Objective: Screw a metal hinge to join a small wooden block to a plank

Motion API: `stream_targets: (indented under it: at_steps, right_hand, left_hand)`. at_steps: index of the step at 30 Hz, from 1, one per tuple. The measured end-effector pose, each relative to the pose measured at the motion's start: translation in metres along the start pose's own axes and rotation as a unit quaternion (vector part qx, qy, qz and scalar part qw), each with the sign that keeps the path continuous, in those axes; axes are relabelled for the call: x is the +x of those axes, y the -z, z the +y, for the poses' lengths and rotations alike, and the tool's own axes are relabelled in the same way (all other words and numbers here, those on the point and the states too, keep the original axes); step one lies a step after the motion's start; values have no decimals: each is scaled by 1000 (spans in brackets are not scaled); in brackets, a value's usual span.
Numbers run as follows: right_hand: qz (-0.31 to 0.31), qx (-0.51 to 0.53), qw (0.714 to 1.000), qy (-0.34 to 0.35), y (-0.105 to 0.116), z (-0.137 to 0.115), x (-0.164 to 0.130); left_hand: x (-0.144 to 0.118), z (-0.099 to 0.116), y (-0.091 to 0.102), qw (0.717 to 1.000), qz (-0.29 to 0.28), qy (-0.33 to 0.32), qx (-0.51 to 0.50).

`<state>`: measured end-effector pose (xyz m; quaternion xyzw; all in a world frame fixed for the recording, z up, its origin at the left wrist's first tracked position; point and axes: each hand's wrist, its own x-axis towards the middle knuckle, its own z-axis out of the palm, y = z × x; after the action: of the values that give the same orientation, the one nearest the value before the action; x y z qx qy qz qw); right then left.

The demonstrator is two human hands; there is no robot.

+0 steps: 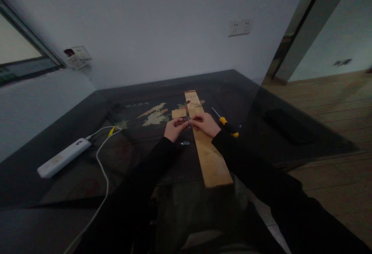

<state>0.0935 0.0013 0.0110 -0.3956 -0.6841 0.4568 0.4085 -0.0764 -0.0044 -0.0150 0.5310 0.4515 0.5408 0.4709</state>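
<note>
Fingers pinched together, my left hand (174,127) and my right hand (205,123) meet over a long wooden board (213,157). Between their fingertips is a small shiny metal piece (187,119), perhaps a hinge; its shape is partly hidden. My right hand rests over the board, while my left is just off its left edge. A short wooden block (178,113) lies beyond my left hand, beside the board. Several small screws or nails (185,143) lie loose below my left hand. To the right of the board is a yellow and black screwdriver (228,125), its tip pointing away from me.
The dark table (139,145) has a bird and flower picture on its top. A white power strip (64,158) lies at left, its white cable (102,165) running off the near edge. A flat black object (286,125) lies at right. Small metal bits (240,126) lie near the screwdriver.
</note>
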Motion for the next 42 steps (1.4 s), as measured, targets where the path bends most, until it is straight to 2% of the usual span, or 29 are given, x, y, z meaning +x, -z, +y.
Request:
stream_targets:
  at_steps: [3, 6, 8, 10, 12, 15, 17, 21, 30, 36, 42]
  right_hand:
    - [10, -94, 995, 33, 2, 0, 1]
    - [34, -222, 972, 68, 6, -1, 1]
    - [25, -271, 959, 77, 8, -2, 0]
    - [-21, -283, 955, 84, 7, -3, -1]
    - [-96, -289, 947, 102, 3, -4, -4]
    - [-189, -331, 912, 152, -6, -6, -9]
    - [-214, -366, 887, 184, -11, -7, -12]
    - [-220, -416, 860, 198, -17, -5, -14]
    - [-220, -477, 828, 196, -20, -7, -17]
    - [-217, -471, 833, 193, -20, -10, -18]
    - [-174, -392, 884, 189, -15, -9, -14]
  left_hand:
    - [2, 0, 3, 1000, 11, 16, 2]
    - [5, -2, 8, 999, 16, 39, 0]
    - [7, -4, 11, 998, 19, 52, -1]
    - [9, -6, 13, 998, 21, 64, -1]
    - [11, -7, 14, 997, 25, 71, -1]
    - [11, -7, 13, 997, 24, 74, 2]
    - [10, -5, 13, 997, 18, 75, 12]
    - [7, -1, 12, 997, 6, 69, 27]
    - [8, -3, 11, 997, 1, 62, 38]
    - [8, -4, 12, 997, -3, 55, 47]
    - [7, -1, 13, 997, -2, 52, 53]
